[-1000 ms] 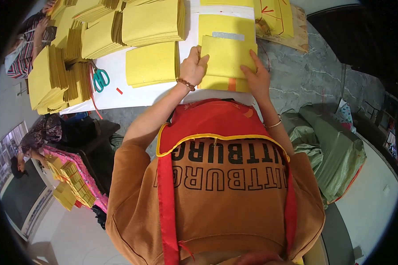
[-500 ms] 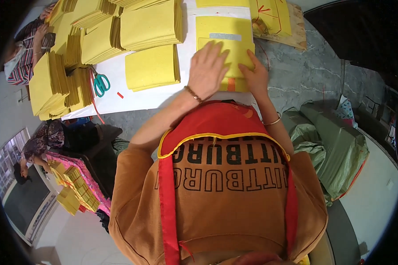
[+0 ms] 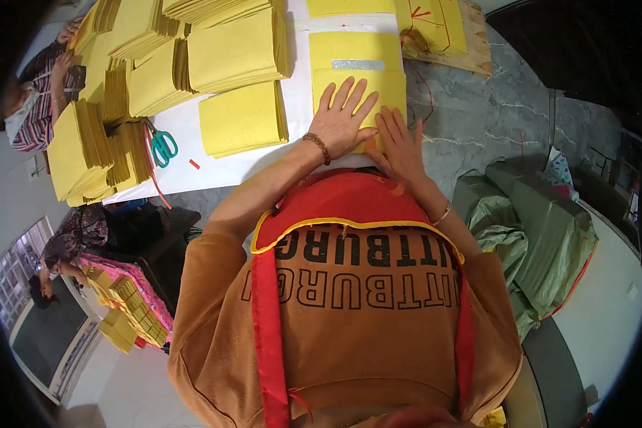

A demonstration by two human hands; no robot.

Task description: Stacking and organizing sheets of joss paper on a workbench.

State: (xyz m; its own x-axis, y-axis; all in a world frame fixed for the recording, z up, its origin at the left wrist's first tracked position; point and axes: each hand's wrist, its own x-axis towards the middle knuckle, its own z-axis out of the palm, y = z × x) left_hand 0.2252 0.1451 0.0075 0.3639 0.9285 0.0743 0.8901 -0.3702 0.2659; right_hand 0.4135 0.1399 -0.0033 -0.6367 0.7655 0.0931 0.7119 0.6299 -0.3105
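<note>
In front of me on the white-covered table lies a yellow paper sheet with a short silver-grey strip across it. A second yellow piece covers its nearer part, below the strip. My left hand presses flat on that nearer piece, fingers spread. Close beside it, my right hand lies with fingers stretched out along the right edge of the paper, thumb toward the left hand. Neither hand grasps anything. The near edge of the paper is mostly hidden behind my hands.
Stacks of yellow paper fill the left of the table, one smaller pile nearest. Teal-handled scissors and a red scrap lie left. A wrapped yellow bundle is far right; green-wrapped packages stand right. Two people work at left.
Both hands have come nearer to me and lower on the paper. The left fingers have spread flat, and the right hand has moved beside the left. The orange strip at the near edge is now covered.
</note>
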